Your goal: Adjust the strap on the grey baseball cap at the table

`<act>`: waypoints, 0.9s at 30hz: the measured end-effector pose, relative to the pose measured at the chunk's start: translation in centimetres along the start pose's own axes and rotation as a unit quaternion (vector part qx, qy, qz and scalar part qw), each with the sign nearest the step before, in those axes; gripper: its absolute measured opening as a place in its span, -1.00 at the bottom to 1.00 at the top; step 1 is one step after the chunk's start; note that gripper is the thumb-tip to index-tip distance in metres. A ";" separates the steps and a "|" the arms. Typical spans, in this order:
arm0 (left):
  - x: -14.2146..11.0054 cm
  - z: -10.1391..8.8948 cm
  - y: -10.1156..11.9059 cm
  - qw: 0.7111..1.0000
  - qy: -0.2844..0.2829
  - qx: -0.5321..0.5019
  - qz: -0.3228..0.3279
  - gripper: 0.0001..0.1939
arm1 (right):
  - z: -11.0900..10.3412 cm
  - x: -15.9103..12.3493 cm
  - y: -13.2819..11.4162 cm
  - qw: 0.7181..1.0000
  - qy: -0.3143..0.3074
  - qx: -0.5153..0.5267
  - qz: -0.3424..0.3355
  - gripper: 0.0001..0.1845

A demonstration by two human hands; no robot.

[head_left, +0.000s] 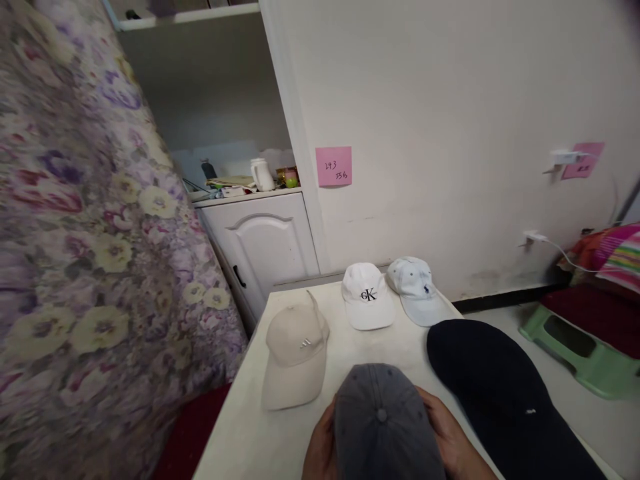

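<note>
The left hand [321,443] and right hand [453,433] are pressing the gray cap [384,430] between partly hidden, curling fingers, probably steadying its soft crown.

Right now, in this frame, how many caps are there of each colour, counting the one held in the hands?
Grey cap: 1
Beige cap: 1
White cap: 1
Pale blue cap: 1
Very dark, navy or black cap: 1
Total: 5
</note>
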State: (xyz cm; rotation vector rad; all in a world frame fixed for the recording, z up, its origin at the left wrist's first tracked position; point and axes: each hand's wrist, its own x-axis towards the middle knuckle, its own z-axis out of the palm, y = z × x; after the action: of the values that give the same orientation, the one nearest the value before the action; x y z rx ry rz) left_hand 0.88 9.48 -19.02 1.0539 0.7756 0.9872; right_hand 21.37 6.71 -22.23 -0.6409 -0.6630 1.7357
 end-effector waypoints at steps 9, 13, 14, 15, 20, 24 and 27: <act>-1.8 -2.4 -0.9 0.983 0.036 0.179 0.033 -0.49 | -3.3 -1.3 1.7 0.989 0.049 0.131 0.038 -0.64; -1.7 -1.9 -0.9 0.995 0.025 0.091 0.022 -0.46 | -3.5 -1.0 1.9 0.986 0.060 0.152 0.031 -0.71; -1.5 -1.7 -1.0 0.998 0.021 0.058 0.012 -0.49 | -3.5 -1.0 1.9 0.985 0.063 0.156 0.031 -0.71; -1.3 -1.5 -1.1 0.999 0.018 0.030 0.000 -0.51 | -3.6 -0.9 1.9 0.984 0.065 0.160 0.031 -0.72; -0.3 -1.3 -2.2 0.999 0.002 -0.009 -0.038 -0.39 | -4.1 -0.8 2.0 0.980 0.070 0.181 0.035 -0.80; -1.3 -1.5 -2.2 0.999 0.007 0.000 -0.041 -0.47 | -4.1 -1.1 2.0 0.978 0.062 0.195 0.031 -0.79; -3.4 -2.2 -1.5 0.998 0.020 0.057 -0.026 -0.51 | -3.9 -2.0 2.1 0.978 0.052 0.201 0.027 -0.74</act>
State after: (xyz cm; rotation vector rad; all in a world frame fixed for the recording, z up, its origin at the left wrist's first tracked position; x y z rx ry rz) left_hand -1.87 6.81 -20.92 1.1099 0.8956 0.9309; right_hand 23.22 4.77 -26.21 -0.4637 -0.2111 1.8054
